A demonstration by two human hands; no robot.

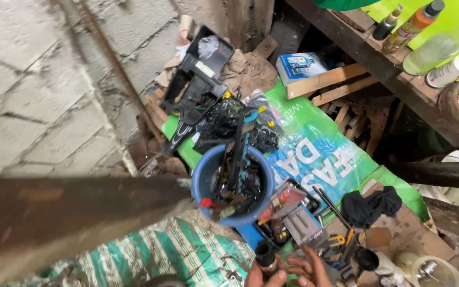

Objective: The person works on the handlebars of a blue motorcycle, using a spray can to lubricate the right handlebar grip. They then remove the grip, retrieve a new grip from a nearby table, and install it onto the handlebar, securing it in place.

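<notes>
Left hand (264, 275): gripping a dark cylindrical part (265, 255), just below the blue bucket (204, 183).
Right hand (309, 271): fingers spread, touching that part.
Risk: part probably slipping into clutter beside the bucket.

At six o'clock the hands (288, 272) close around a dark cylinder (265, 254) with a dull, matt metal look. Just above, the blue bowl (204, 183) is smooth plastic, scuffed and grimy, filled with greasy metal parts. At nine o'clock a rusty beam (65, 212) looks rough. The green sheet (314, 143) is glossy printed plastic; the black rag (370, 206) at four o'clock is soft matt cloth. The bench (399, 74) at one o'clock is worn, rough wood.
</notes>
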